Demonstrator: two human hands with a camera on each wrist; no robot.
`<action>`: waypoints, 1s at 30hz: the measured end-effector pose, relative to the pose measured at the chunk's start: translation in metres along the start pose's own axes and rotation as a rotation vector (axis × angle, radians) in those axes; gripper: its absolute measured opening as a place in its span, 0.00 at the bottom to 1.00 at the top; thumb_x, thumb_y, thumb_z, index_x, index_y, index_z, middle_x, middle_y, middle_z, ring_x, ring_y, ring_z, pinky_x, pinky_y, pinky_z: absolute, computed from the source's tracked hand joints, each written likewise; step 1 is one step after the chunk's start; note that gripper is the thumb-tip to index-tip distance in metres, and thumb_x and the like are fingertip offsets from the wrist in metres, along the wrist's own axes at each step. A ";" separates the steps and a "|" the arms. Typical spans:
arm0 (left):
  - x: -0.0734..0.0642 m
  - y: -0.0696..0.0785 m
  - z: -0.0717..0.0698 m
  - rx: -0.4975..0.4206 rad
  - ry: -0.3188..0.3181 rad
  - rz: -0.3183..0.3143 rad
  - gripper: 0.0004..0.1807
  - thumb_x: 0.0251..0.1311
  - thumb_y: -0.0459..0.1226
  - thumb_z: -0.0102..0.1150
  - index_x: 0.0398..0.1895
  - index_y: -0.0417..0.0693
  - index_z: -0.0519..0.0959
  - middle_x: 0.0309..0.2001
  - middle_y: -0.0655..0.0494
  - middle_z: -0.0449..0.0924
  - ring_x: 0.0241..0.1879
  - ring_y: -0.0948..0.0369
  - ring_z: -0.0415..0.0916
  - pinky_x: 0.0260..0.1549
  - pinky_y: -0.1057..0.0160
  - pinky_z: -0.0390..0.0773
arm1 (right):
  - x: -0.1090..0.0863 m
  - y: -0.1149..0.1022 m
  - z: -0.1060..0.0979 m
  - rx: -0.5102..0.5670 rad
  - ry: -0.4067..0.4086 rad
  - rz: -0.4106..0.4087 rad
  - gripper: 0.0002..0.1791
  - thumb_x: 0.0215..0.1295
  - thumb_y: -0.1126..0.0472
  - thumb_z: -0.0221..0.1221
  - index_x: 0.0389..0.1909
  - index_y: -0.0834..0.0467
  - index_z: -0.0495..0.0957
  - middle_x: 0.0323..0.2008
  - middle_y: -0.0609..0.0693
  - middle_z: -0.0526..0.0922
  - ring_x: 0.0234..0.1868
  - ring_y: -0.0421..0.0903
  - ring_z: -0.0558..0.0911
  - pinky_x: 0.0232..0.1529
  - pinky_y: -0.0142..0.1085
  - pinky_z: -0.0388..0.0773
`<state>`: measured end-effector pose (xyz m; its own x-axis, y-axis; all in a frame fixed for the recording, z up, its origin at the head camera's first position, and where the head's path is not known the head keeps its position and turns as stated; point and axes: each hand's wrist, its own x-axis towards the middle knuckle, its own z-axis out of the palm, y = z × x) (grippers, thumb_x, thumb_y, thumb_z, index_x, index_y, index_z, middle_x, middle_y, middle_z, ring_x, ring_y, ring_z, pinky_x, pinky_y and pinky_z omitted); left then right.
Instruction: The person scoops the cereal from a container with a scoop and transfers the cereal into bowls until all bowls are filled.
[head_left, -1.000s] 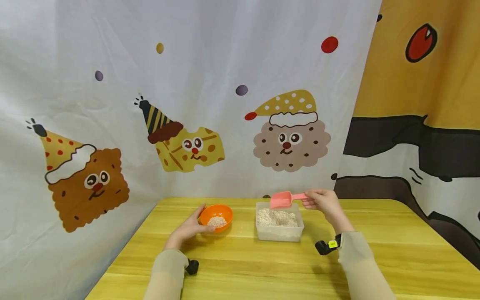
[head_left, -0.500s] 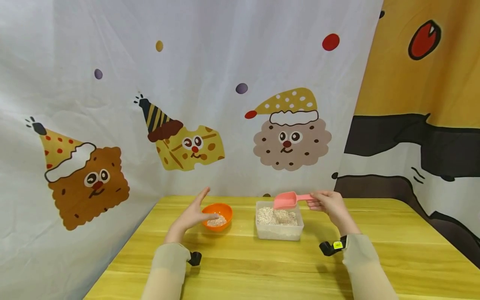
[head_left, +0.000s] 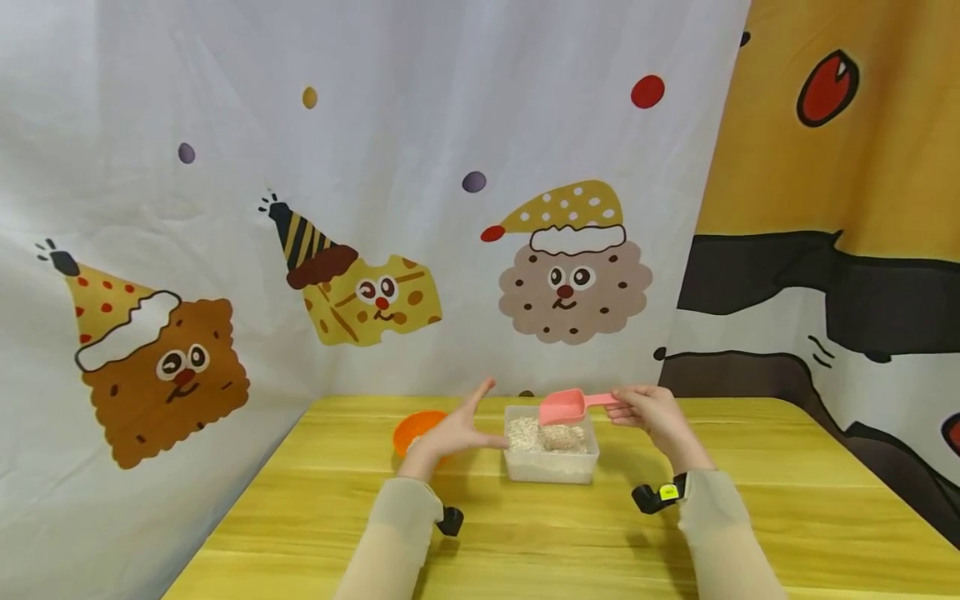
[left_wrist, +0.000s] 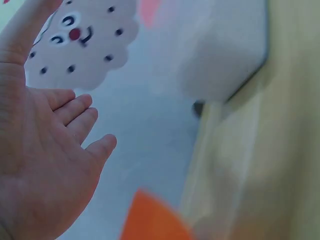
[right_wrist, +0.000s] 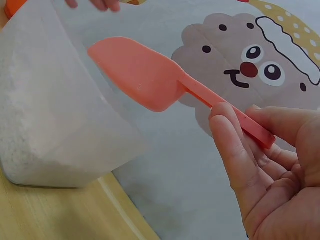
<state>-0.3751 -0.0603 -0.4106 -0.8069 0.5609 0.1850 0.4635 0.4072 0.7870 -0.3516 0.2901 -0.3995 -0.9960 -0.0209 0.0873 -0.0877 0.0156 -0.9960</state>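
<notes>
My right hand (head_left: pixel 654 417) pinches the handle of a pink scoop (head_left: pixel 562 407), whose blade hovers over the translucent tub (head_left: pixel 551 470). Pale flakes (head_left: pixel 527 435) like oats fill much of that tub. In the right wrist view, thumb and fingers grip the scoop (right_wrist: pixel 137 72) near its handle's end. My left hand (head_left: pixel 456 429) is spread, thumb up, with its fingertips right at the tub's left side. Nothing is in its palm in the left wrist view. Behind that hand stands an orange bowl (head_left: pixel 411 427), partly hidden by it; a bit of flakes shows inside.
The wooden table (head_left: pixel 525 542) runs back to a white curtain (head_left: pixel 405 167) printed with cartoon food faces. A yellow and black printed part (head_left: pixel 840 208) hangs at the right. Small black cameras sit on both wrists.
My left hand has let go of the orange bowl and moved right to the tub's side. The scoop stays over the tub in my right hand, shifting only slightly.
</notes>
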 end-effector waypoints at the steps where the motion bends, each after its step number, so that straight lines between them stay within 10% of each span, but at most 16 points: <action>1: 0.003 -0.001 0.007 -0.008 -0.001 -0.008 0.62 0.50 0.47 0.73 0.79 0.60 0.37 0.77 0.60 0.39 0.74 0.51 0.40 0.67 0.40 0.51 | 0.000 0.000 0.000 0.003 0.001 0.004 0.25 0.71 0.62 0.56 0.56 0.82 0.67 0.33 0.60 0.85 0.31 0.44 0.86 0.36 0.35 0.82; 11: 0.013 -0.015 0.043 -0.038 -0.012 -0.071 0.65 0.46 0.51 0.75 0.79 0.58 0.37 0.78 0.54 0.37 0.74 0.46 0.41 0.65 0.39 0.52 | -0.002 0.003 0.004 -0.004 -0.036 0.019 0.24 0.71 0.64 0.55 0.56 0.82 0.67 0.31 0.55 0.85 0.31 0.45 0.86 0.36 0.35 0.83; 30: 0.014 -0.022 0.044 -0.049 -0.016 -0.097 0.62 0.47 0.52 0.74 0.79 0.61 0.41 0.77 0.50 0.39 0.73 0.44 0.42 0.64 0.37 0.54 | 0.002 0.009 -0.001 -0.056 -0.067 0.079 0.24 0.70 0.63 0.57 0.54 0.81 0.69 0.30 0.58 0.86 0.28 0.44 0.85 0.34 0.36 0.83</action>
<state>-0.3804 -0.0295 -0.4513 -0.8412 0.5318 0.0975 0.3646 0.4248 0.8286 -0.3543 0.2907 -0.4082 -0.9965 -0.0838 0.0053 -0.0117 0.0761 -0.9970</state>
